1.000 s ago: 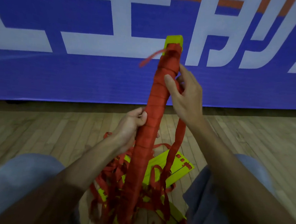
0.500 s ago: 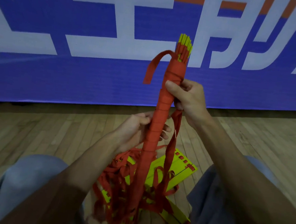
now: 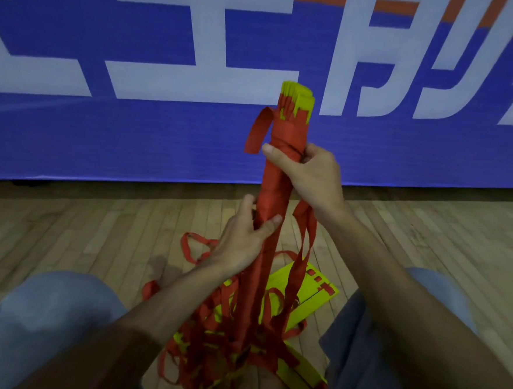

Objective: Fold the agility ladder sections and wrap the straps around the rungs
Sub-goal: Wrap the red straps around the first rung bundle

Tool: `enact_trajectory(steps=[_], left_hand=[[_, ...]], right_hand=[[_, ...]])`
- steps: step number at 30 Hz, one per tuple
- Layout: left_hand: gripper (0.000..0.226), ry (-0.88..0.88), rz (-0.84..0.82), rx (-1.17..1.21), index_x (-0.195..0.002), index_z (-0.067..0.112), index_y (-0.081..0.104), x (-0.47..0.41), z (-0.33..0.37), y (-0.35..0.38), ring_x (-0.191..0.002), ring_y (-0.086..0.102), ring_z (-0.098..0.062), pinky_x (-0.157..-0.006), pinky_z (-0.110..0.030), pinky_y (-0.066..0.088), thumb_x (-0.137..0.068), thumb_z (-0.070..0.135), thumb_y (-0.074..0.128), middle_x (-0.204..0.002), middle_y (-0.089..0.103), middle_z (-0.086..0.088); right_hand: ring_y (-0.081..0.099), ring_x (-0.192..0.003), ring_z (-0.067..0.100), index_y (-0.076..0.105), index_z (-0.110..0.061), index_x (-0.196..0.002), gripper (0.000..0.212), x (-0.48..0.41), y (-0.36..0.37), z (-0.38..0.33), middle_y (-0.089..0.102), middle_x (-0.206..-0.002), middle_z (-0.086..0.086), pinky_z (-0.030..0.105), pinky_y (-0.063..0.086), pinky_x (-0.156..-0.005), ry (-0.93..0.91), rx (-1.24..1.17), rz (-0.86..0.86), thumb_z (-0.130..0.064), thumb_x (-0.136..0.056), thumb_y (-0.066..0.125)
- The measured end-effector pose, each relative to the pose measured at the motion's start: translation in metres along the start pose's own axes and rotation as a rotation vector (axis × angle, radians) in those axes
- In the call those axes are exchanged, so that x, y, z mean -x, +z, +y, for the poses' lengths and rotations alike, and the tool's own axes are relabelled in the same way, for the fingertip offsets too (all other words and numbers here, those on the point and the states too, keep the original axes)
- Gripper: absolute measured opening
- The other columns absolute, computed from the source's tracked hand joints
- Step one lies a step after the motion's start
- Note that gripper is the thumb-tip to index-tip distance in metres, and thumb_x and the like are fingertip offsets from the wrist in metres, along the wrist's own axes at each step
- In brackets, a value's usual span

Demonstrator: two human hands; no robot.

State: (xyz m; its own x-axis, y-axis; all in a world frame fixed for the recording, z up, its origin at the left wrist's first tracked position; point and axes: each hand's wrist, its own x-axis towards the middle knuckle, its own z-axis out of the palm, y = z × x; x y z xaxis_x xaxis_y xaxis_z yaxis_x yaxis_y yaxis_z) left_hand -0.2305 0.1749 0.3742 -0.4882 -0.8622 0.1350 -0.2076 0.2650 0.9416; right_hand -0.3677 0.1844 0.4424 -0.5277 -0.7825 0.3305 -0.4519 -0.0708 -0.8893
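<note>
A bundle of stacked yellow rungs [image 3: 298,97] stands upright in front of me, wound along its length in red strap [image 3: 275,183]. My right hand [image 3: 311,174] grips the bundle near its top, thumb across the wrapping. My left hand [image 3: 246,233] holds it lower down, at mid height. A short red strap end [image 3: 258,130] curls free at the top left. A loose red strap [image 3: 305,243] hangs from below my right hand to the floor.
Loose red straps [image 3: 209,327] and flat yellow rungs [image 3: 315,292] lie in a heap on the wooden floor [image 3: 79,236] between my knees [image 3: 53,310]. A blue banner [image 3: 131,137] with white letters stands close behind.
The bundle has turned, so the rung ends now fan toward me. My right hand has slid down and closed around the wrapped top. The free strap end now curls down at the left.
</note>
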Motion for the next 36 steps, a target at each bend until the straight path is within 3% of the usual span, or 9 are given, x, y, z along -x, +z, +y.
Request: enact_trajectory(steps=[3, 6, 11, 19, 25, 28, 30, 32, 36], left_hand=[[0.012, -0.033, 0.068, 0.013, -0.1, 0.03, 0.053, -0.005, -0.009, -0.006, -0.079, 0.07, -0.024, -0.075, -0.049, 0.057, -0.092, 0.031, 0.062, -0.088, 0.07, -0.004], [0.01, -0.07, 0.099, -0.005, -0.092, 0.034, 0.053, -0.011, -0.015, -0.011, -0.074, 0.069, -0.029, -0.07, -0.055, 0.057, -0.089, 0.033, 0.062, -0.084, 0.069, -0.005], [0.014, -0.158, 0.057, 0.01, -0.089, 0.036, 0.056, -0.016, -0.022, -0.012, -0.076, 0.071, -0.034, -0.07, -0.056, 0.058, -0.08, 0.041, 0.066, -0.087, 0.071, -0.008], [0.008, -0.131, -0.019, 0.164, -0.088, 0.039, 0.063, -0.017, -0.009, -0.02, -0.089, 0.068, -0.04, -0.074, -0.06, 0.057, -0.081, 0.041, 0.064, -0.1, 0.066, -0.01], [0.016, -0.114, -0.115, 0.428, -0.105, 0.007, 0.062, -0.01, 0.015, -0.029, -0.069, 0.07, -0.034, -0.064, -0.05, 0.059, -0.1, 0.015, 0.049, -0.084, 0.066, -0.017], [0.026, -0.15, -0.183, 0.517, -0.099, -0.003, 0.057, -0.007, 0.018, -0.033, -0.059, 0.065, -0.03, -0.066, -0.046, 0.057, -0.101, 0.017, 0.041, -0.072, 0.063, -0.018], [0.033, -0.154, -0.276, 0.563, -0.114, -0.009, 0.053, -0.005, 0.018, -0.035, -0.056, 0.061, -0.028, -0.066, -0.043, 0.056, -0.101, 0.017, 0.035, -0.071, 0.06, -0.015], [0.034, -0.148, -0.349, 0.563, -0.12, -0.01, 0.05, -0.004, 0.019, -0.035, -0.054, 0.059, -0.026, -0.072, -0.046, 0.058, -0.097, 0.004, 0.029, -0.07, 0.059, -0.011], [0.047, -0.186, -0.411, 0.495, -0.105, -0.001, 0.058, -0.006, 0.019, -0.033, -0.064, 0.065, -0.035, -0.092, -0.055, 0.047, -0.077, -0.01, 0.021, -0.07, 0.063, -0.015]], right_hand=[[0.058, -0.06, 0.007, 0.066, -0.012, -0.071, 0.057, -0.007, -0.01, 0.002, 0.064, -0.063, -0.002, 0.027, 0.043, -0.056, 0.048, 0.286, -0.201, -0.068, -0.079, 0.062], [0.051, -0.047, 0.005, 0.069, -0.006, -0.065, 0.06, -0.01, -0.017, 0.007, 0.064, -0.053, 0.001, 0.034, 0.043, -0.061, 0.074, 0.415, -0.353, -0.062, -0.086, 0.059], [0.04, -0.032, 0.004, 0.066, -0.016, -0.066, 0.034, -0.009, -0.017, 0.001, 0.042, -0.031, -0.012, 0.023, 0.03, -0.048, 0.017, 0.2, -0.324, -0.035, -0.094, 0.062], [0.047, -0.036, 0.012, 0.054, -0.012, -0.072, 0.033, -0.012, -0.019, 0.012, 0.049, -0.044, 0.001, 0.026, 0.042, -0.049, -0.036, -0.019, -0.336, -0.028, -0.1, 0.052], [0.045, -0.04, 0.004, 0.054, -0.012, -0.054, 0.051, -0.018, -0.023, 0.019, 0.049, -0.039, -0.01, 0.025, 0.04, -0.052, -0.089, 0.086, -0.109, -0.049, -0.089, 0.063], [0.042, -0.042, 0.0, 0.054, -0.017, -0.057, 0.044, -0.012, -0.019, 0.015, 0.048, -0.043, -0.013, 0.017, 0.033, -0.051, -0.127, -0.036, -0.155, -0.037, -0.095, 0.059], [0.038, -0.043, 0.0, 0.049, -0.017, -0.057, 0.043, -0.008, -0.014, 0.01, 0.046, -0.046, -0.012, 0.016, 0.031, -0.047, -0.141, -0.176, -0.196, -0.028, -0.098, 0.055], [0.036, -0.044, 0.003, 0.047, -0.017, -0.058, 0.041, -0.007, -0.01, 0.006, 0.043, -0.047, -0.012, 0.017, 0.029, -0.045, -0.125, -0.26, -0.211, -0.025, -0.097, 0.056], [0.056, -0.056, 0.004, 0.066, -0.015, -0.07, 0.021, 0.001, -0.004, 0.002, 0.062, -0.058, -0.008, 0.017, 0.042, -0.054, -0.069, -0.401, -0.24, -0.021, -0.089, 0.067]])
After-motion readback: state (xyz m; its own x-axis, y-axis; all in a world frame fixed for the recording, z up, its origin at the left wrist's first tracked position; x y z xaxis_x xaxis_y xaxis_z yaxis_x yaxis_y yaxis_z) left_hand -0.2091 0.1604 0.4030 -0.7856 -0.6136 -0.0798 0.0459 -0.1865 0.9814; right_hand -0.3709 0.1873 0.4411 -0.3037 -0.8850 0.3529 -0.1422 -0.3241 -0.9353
